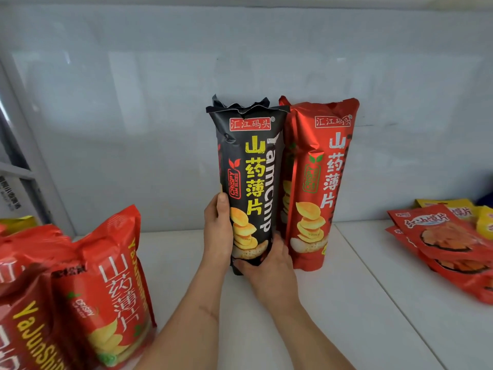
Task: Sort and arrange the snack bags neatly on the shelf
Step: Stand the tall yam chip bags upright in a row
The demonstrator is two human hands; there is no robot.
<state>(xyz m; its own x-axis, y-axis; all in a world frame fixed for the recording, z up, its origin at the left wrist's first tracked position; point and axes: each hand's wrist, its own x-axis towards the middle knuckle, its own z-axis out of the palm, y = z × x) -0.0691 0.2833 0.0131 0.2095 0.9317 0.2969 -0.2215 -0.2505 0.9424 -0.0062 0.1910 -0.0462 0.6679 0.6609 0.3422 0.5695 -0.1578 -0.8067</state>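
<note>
Two hands are steadying a tall black bag point(249, 182) of yam chips upright on a white shelf point(346, 303) — the left hand point(217, 231) is gripping its left edge, thumb lying on the front, while the right hand point(266, 273) is cupping the bottom with fingers curled around it. The bag is standing just beside a red bag point(317, 182) of the same shape, touching it, both near the grey back wall point(133, 116). More red bags point(88, 295) are crowding the left — flat red and yellow packets point(450, 236) are lying at the right.
</note>
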